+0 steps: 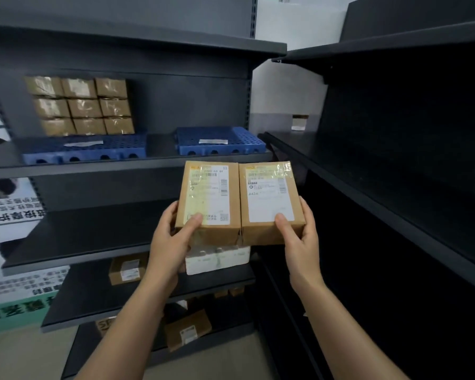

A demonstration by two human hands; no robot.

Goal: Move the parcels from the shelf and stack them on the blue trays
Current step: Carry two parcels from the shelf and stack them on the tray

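Note:
I hold two brown cardboard parcels side by side in front of the shelf, labels up. My left hand (173, 237) grips the left parcel (209, 201), thumb on its label. My right hand (299, 234) grips the right parcel (269, 198), marked A424. Two blue perforated trays stand on the shelf above them. The left tray (85, 150) carries a three-by-three stack of parcels (80, 106) at its back. Only a small white label lies on the right tray (220, 141), just beyond the held parcels.
Below my hands a white parcel (217, 259) and a brown parcel (128, 268) lie on a lower shelf, and more brown boxes (188, 329) sit lower still. A dark shelf unit (395, 174) stands at the right. Posters (8, 242) hang at the left.

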